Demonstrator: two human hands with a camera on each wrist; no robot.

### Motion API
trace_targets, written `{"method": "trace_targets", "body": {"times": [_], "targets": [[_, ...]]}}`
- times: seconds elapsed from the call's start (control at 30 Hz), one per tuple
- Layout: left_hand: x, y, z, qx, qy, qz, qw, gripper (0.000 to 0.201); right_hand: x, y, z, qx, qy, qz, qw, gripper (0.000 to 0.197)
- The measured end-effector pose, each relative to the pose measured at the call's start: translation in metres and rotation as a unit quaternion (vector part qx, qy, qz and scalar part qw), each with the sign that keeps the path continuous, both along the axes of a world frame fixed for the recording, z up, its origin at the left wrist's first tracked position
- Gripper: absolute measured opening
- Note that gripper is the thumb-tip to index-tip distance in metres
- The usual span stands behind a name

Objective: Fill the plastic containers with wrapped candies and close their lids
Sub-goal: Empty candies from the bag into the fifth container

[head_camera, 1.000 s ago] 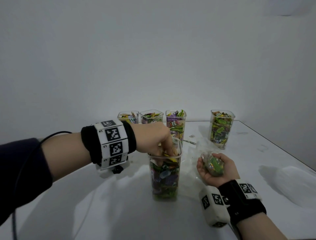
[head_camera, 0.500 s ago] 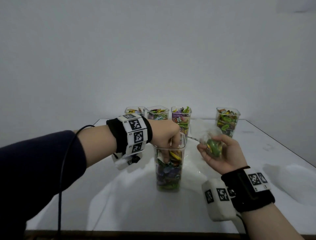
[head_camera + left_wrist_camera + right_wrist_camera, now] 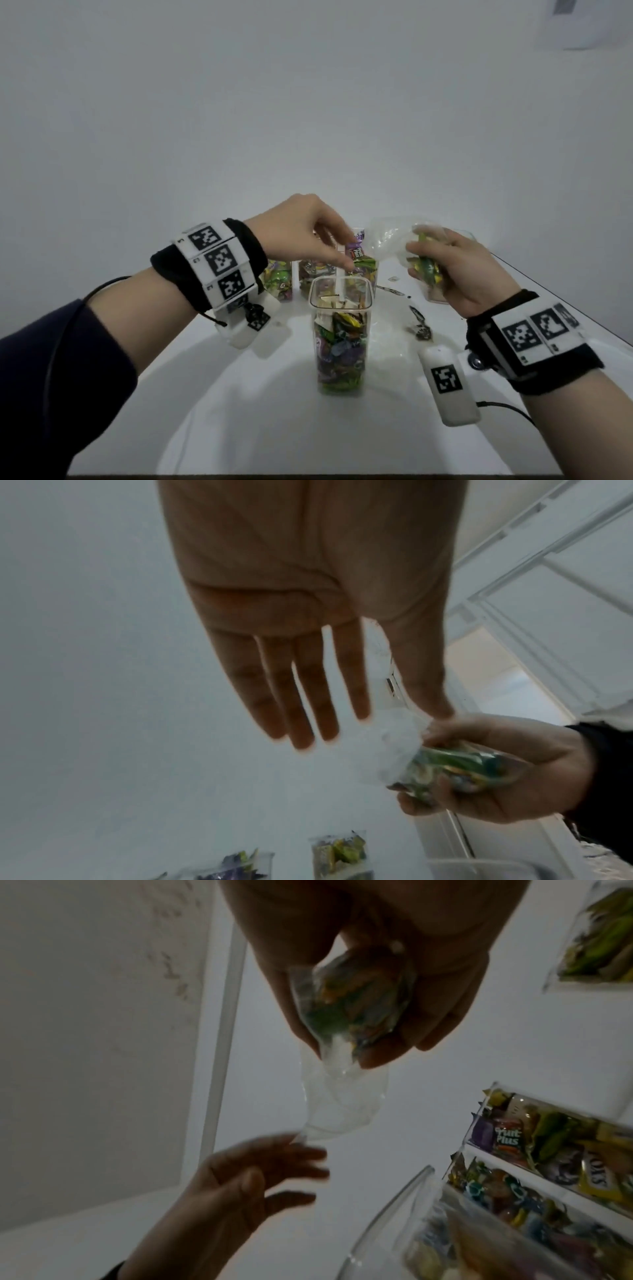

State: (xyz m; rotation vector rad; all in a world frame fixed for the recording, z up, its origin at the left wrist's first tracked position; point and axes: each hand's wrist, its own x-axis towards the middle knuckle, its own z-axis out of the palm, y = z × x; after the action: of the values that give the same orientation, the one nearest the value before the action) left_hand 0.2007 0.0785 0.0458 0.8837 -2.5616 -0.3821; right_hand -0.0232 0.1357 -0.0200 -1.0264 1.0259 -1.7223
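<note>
While right hand (image 3: 455, 270) clutches candy bag (image 3: 407, 250) — left hand (image 3: 301, 233) slack, empty | above container (image 3: 340, 339)

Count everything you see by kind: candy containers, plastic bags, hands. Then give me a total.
Candy containers: 5
Plastic bag: 1
Hands: 2
Total: 8

Dim, flat light is washing every view grey. Both wrist views are blurring and bending at the edges. Soft shadows are pooling on the table (image 3: 260, 404).
</note>
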Motion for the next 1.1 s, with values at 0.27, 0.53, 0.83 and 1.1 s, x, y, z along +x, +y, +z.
{"method": "trace_targets", "body": {"times": [0.27, 0.53, 0.83, 1.1], "targets": [[-0.021, 0.015, -0.038, -0.047, 0.019, 0.057, 0.997, 0.116, 0.023, 0.007, 0.004, -0.038, 0.085, 0.058, 0.994, 0.035], [-0.017, 0.008, -0.037, -0.079, 0.031, 0.061, 0.994, 0.065, 0.001, 0.019, 0.015, 0.011, 0.172, 0.196, 0.965, 0.053], [-0.004, 0.009, -0.043, -0.074, 0.050, 0.072, 0.993, 0.043, -0.010, 0.016, 0.034, 0.123, 0.277, 0.145, 0.942, 0.073], [0.003, 0.010, -0.061, -0.012, 0.146, 0.089, 0.985, 0.080, 0.000, 0.009, 0.025, 0.100, 0.136, 0.131, 0.977, 0.037]]}}
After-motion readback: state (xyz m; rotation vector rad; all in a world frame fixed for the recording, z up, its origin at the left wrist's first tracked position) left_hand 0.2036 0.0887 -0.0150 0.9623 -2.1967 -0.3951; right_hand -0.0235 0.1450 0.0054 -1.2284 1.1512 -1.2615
